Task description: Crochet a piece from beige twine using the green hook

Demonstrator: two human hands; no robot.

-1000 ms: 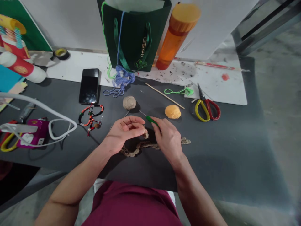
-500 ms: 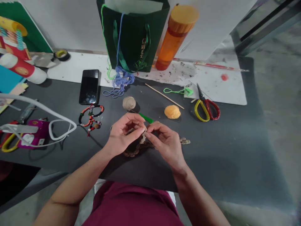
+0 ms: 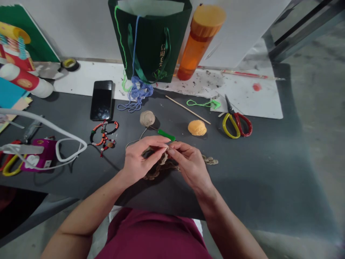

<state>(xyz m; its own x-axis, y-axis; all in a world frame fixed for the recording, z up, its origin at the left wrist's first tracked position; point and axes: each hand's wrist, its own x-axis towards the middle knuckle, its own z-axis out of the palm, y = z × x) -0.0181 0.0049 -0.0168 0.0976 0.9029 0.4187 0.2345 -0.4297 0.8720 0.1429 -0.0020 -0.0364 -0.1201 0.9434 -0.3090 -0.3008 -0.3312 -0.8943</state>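
Note:
Between my two hands is a narrow beige-brown crocheted strip with a scalloped edge; part of it rests on the dark table and its tail shows past my right hand. My left hand pinches the strip between thumb and fingers. Fingertip to fingertip with it, my right hand pinches the same spot. Just beyond the fingers lies a green-handled crochet hook. A beige yarn ball sits behind it, its strand running toward my left hand.
Around the work lie a yellow yarn ball, a wooden stick, scissors, green yarn, a phone and beaded bracelets. A dark green bag and an orange bottle stand behind. A white cable loops at left.
My left hand has lowered slightly, so more of the green hook handle and the beige strand shows. Both hands keep their pinch on the strip. The view has shifted a little.

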